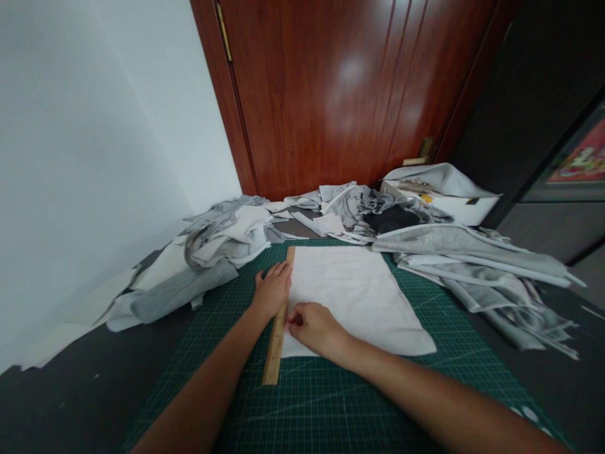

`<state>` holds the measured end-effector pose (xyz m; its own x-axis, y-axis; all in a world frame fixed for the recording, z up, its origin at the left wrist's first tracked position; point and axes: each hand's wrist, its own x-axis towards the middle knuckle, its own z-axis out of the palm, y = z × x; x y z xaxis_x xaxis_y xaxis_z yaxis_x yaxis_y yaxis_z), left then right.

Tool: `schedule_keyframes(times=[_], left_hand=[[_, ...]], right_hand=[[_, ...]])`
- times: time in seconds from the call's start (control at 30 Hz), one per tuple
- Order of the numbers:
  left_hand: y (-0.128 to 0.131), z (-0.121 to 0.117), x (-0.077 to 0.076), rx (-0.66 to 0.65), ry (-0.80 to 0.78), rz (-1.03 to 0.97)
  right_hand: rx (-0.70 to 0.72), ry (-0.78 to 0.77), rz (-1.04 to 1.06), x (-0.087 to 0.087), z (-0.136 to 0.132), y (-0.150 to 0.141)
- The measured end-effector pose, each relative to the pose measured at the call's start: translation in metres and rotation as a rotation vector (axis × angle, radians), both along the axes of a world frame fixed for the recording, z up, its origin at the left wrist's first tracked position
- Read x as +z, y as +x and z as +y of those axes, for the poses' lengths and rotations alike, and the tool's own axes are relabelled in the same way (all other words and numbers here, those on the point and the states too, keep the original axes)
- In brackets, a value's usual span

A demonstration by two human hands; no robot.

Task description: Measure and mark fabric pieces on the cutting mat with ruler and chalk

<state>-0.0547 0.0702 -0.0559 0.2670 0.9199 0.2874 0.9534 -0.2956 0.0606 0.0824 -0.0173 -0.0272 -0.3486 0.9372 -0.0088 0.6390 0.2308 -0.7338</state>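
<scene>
A wooden ruler lies lengthwise along the left edge of a white cloth. My left hand presses down on the ruler's upper half, its fingers stretched forward and the thumb apart to the left. Lower down, my right hand rests over the cloth with its fingertips pinched together against the ruler's right side. A small pinkish bit shows at those fingertips, but what it is stays hidden. Beneath the cloth and ruler is a green gridded cutting mat.
Grey and white fabric scraps are heaped at the left and along the back. Folded grey fabric pieces pile up on the right, near a white box. Behind stands a reddish-brown wooden door, with a white wall at left.
</scene>
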Motion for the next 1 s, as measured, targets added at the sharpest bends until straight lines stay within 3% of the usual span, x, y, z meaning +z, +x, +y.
schedule_keyframes(times=[0.13,0.2,0.3,0.4,0.67,0.83,1.0], left_hand=[[-0.001,-0.001,0.001,0.000,0.006,0.001],[-0.002,0.000,0.000,-0.005,0.009,-0.003],[-0.003,0.000,-0.001,-0.013,0.003,-0.013],[-0.003,0.001,-0.003,-0.004,0.004,-0.030],[-0.004,0.000,0.002,-0.001,-0.030,-0.053],[-0.009,0.004,0.004,0.000,-0.090,-0.068],[-0.023,0.009,0.004,0.024,-0.078,-0.097]], right_hand=[[0.160,-0.376,0.232,0.017,0.004,0.011],[0.133,-0.470,0.377,0.029,0.011,0.025],[0.026,-0.443,0.511,0.042,0.024,0.053],[-0.050,-0.368,0.575,0.042,0.036,0.085],[-0.433,-0.033,0.656,-0.011,0.054,0.158],[-0.509,0.111,0.750,-0.017,0.055,0.173],[-0.510,0.084,0.701,-0.017,0.056,0.171]])
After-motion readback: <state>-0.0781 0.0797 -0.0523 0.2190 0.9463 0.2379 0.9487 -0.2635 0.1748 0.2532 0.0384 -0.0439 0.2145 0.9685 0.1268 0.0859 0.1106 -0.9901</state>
